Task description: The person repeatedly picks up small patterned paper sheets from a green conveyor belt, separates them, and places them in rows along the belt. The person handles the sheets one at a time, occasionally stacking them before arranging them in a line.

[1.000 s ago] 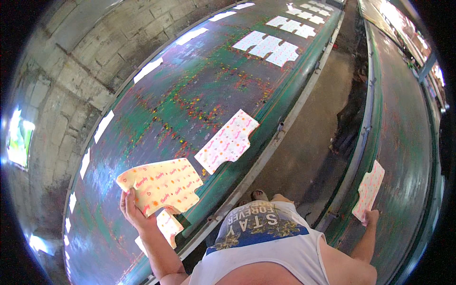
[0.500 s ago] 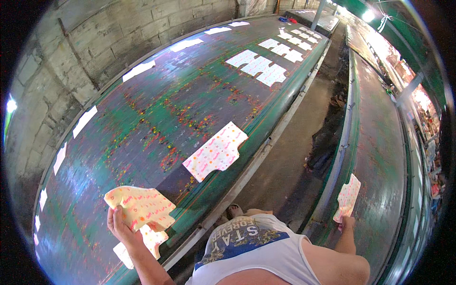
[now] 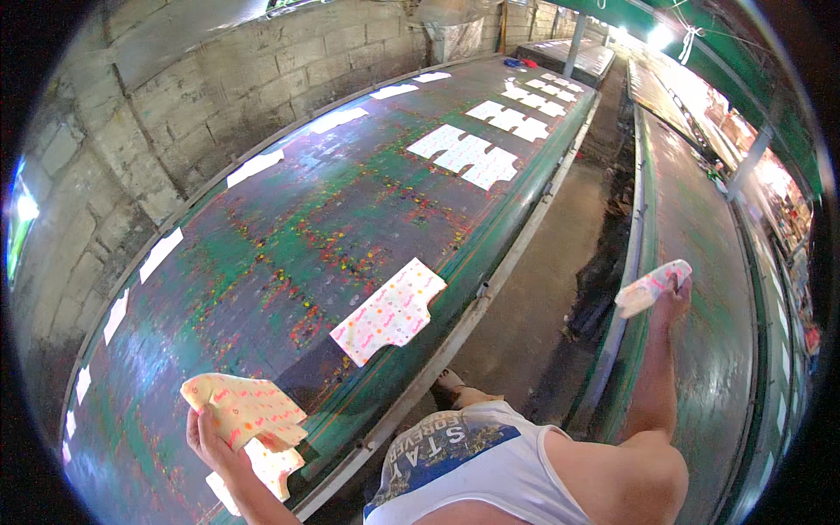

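My left hand [image 3: 210, 437] grips the edge of a stack of printed fabric pieces [image 3: 249, 409], pale yellow with pink and orange marks, above the near end of the long table. Below it, another printed piece [image 3: 269, 468] shows partly, lying by the table's edge. My right hand [image 3: 674, 296] is closed round a printed fabric piece [image 3: 652, 289], white with pink marks and bent or folded, held up over the edge of the right-hand table. Between my hands, a single cut fabric piece [image 3: 389, 312] with notched edges lies flat on the left table.
The paint-spattered left table [image 3: 289, 289] runs along a block wall [image 3: 219, 105]. Several white printed pieces [image 3: 464, 156] lie in rows farther along it. A narrow walkway [image 3: 542, 271] separates it from the right-hand table [image 3: 700, 350]. Metal posts [image 3: 575, 45] stand beyond.
My right hand has risen and moved forward with its fabric piece, which has turned from upright to nearly level. My left hand has shifted slightly left and down with its stack.
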A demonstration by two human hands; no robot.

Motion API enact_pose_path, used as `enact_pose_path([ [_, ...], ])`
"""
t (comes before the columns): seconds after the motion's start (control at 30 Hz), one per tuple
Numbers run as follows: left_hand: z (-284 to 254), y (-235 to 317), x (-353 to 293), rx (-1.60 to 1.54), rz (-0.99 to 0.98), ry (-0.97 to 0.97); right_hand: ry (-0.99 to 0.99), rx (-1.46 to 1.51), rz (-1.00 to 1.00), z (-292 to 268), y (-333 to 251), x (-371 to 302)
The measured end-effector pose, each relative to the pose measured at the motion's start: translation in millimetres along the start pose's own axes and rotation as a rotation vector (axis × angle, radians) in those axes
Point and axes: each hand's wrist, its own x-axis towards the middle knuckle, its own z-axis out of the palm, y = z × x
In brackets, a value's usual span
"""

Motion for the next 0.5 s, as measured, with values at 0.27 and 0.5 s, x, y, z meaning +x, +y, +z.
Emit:
enact_pose_path([
  [0.27, 149, -30, 38, 0.039, -0.103, 0.055, -0.422, 0.386, 0.122, 169, -60, -28],
  [0.5, 369, -94, 89, -0.154, -0.182, -0.340, -0.657, 0.461, -0.091, 264, -58, -26],
])
